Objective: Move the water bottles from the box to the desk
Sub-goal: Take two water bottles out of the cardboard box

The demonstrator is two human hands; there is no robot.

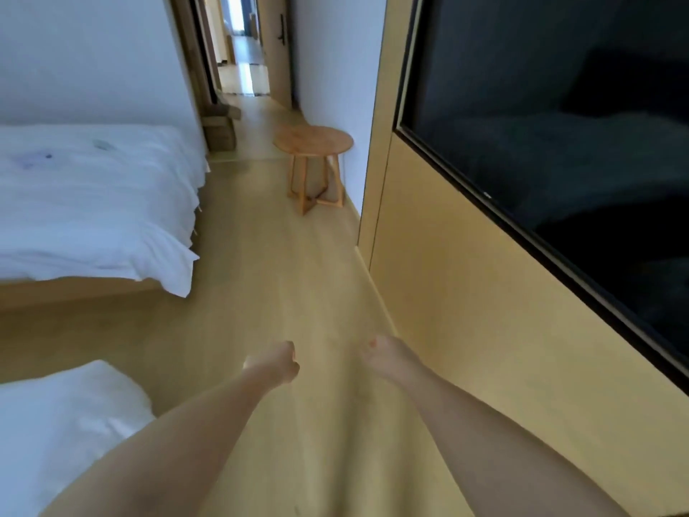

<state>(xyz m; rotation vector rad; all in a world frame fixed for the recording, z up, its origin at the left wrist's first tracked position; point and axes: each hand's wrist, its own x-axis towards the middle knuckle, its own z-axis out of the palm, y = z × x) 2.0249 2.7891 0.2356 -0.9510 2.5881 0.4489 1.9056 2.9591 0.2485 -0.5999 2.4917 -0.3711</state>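
Item: my left hand (277,361), fingers curled into a loose fist, holding nothing. Item: my right hand (380,354), fingers bent inward, also holding nothing, just beside the left, both stretched out over the wood floor (283,278). Item: round wooden stool (315,162), well ahead of my fingers, against the wall. Item: white bed (93,203), ahead and left. Item: cardboard box (220,132), far ahead past the bed; contents not visible. Item: dark screen (559,125), to my right.

Two bare hands, the left hand (274,363) and the right hand (380,354). Two beds: one bed (93,203) farther off, another bed (59,423) nearer. One round wooden stool (313,141). One dark screen (559,125).
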